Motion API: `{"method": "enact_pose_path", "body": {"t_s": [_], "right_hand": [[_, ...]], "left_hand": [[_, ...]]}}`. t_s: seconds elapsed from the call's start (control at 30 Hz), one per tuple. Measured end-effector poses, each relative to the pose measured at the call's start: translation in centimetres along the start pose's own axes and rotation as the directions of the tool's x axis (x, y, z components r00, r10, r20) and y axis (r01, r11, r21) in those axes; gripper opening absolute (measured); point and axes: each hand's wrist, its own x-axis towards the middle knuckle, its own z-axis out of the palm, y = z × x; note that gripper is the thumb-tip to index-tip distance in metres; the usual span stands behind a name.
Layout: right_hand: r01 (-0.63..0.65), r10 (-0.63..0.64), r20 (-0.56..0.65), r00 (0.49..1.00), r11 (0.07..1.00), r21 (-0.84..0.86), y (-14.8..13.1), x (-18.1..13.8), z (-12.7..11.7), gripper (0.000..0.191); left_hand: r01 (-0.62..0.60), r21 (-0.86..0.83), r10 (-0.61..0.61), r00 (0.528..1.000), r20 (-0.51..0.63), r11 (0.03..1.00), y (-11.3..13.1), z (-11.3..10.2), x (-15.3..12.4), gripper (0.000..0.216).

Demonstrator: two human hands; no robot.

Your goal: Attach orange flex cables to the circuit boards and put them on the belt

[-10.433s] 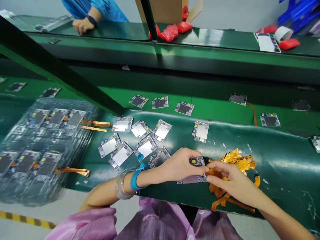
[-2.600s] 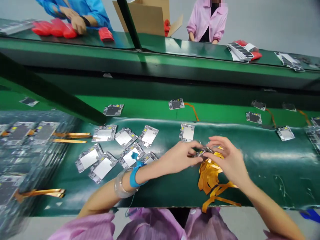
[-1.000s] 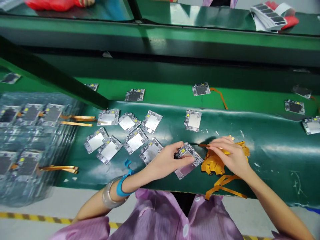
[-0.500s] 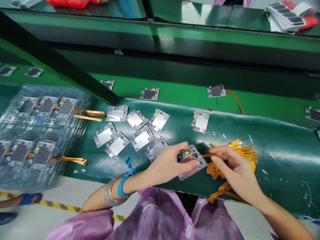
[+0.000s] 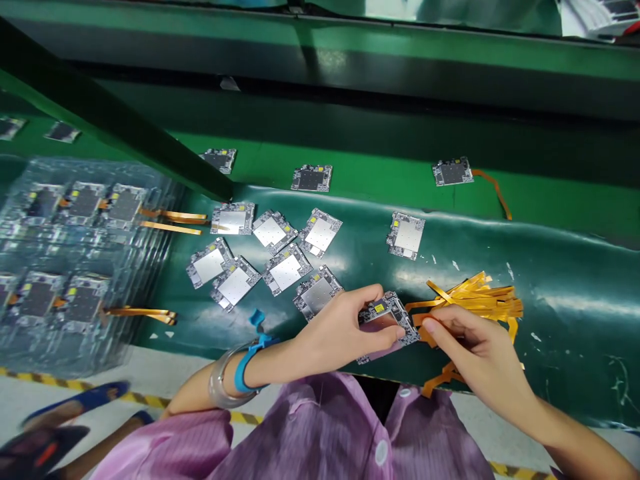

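My left hand [image 5: 353,323] grips a circuit board [image 5: 387,313] by its edges, thumb on the near side, tilted above the front of the bench. At the board's right edge, my right hand [image 5: 473,343] pinches an orange flex cable [image 5: 421,320] between thumb and fingers. The cable's end is close against the board; whether it sits in a connector I cannot tell. Just behind my right hand lies a pile of orange flex cables [image 5: 483,297]. Several circuit boards with silver shields, one of them a board [image 5: 286,269] with a yellow label, are spread left of my hands.
Stacked clear plastic trays [image 5: 95,250] at the left hold boards with cables sticking out. A green post [image 5: 125,120] slants across the upper left. On the green conveyor belt [image 5: 370,180] behind the bench lie several boards, one board [image 5: 453,172] with a cable attached. Another person's feet [image 5: 75,407] show lower left.
My right hand has brought the flex cable up to the board's edge and turned slightly. Boards on the belt have shifted to the right. My view has tipped down slightly.
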Motion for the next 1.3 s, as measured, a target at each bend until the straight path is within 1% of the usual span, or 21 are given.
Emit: {"method": "enact_pose_path", "body": {"t_s": [0.13, 0.3, 0.47, 0.7, 0.8, 0.97, 1.07, 1.13, 1.2, 1.3], "right_hand": [[-0.019, 0.019, 0.013, 1.000, 1.000, 0.000, 0.3, 0.0, 0.0, 0.022], [-0.007, 0.007, 0.030, 1.000, 1.000, -0.026, 0.1, 0.1, -0.1, 0.023], [-0.008, 0.009, 0.014, 1.000, 0.999, -0.039, -0.1, 0.1, -0.3, 0.023], [-0.007, 0.011, 0.064, 0.998, 0.997, -0.075, 0.0, 0.2, -0.2, 0.025], [-0.006, 0.018, 0.109, 0.994, 0.994, -0.113, -0.1, 0.1, -0.4, 0.025], [0.011, 0.032, 0.247, 0.968, 0.985, -0.172, -0.6, 0.3, -0.8, 0.023], [0.018, 0.036, 0.275, 0.961, 0.981, -0.192, -0.8, 0.6, -0.9, 0.023], [-0.002, 0.057, 0.288, 0.956, 0.982, -0.188, -0.9, 0.8, -1.0, 0.024], [-0.039, 0.094, 0.344, 0.934, 0.986, -0.164, -0.8, 0.9, -1.0, 0.025], [-0.099, 0.137, 0.411, 0.901, 0.989, -0.113, -0.6, 1.1, -0.9, 0.026]], "left_hand": [[-0.004, -0.023, 0.004, 1.000, 0.001, 1.000, -0.2, 0.0, 0.0, 0.034], [0.015, -0.007, -0.015, 1.000, 0.016, 1.000, -0.5, -0.1, 0.1, 0.034], [0.012, 0.007, -0.012, 1.000, 0.017, 1.000, -0.8, -0.1, 0.1, 0.033], [0.022, -0.009, -0.022, 0.999, 0.031, 1.000, -0.8, -0.1, 0.0, 0.037], [0.033, -0.006, -0.032, 0.998, 0.047, 0.999, -0.9, -0.1, 0.0, 0.039], [0.015, 0.021, -0.017, 0.998, 0.062, 1.000, -1.1, 0.0, 0.0, 0.034], [0.008, 0.002, -0.008, 0.997, 0.074, 1.000, -1.0, 0.1, 0.1, 0.029], [0.011, 0.006, -0.011, 0.997, 0.083, 1.000, -0.8, 0.1, 0.2, 0.027], [0.013, 0.035, -0.016, 0.996, 0.086, 0.999, -0.6, 0.1, 0.3, 0.023], [0.018, 0.078, -0.025, 0.996, 0.081, 0.997, -0.4, 0.1, 0.5, 0.026]]}}
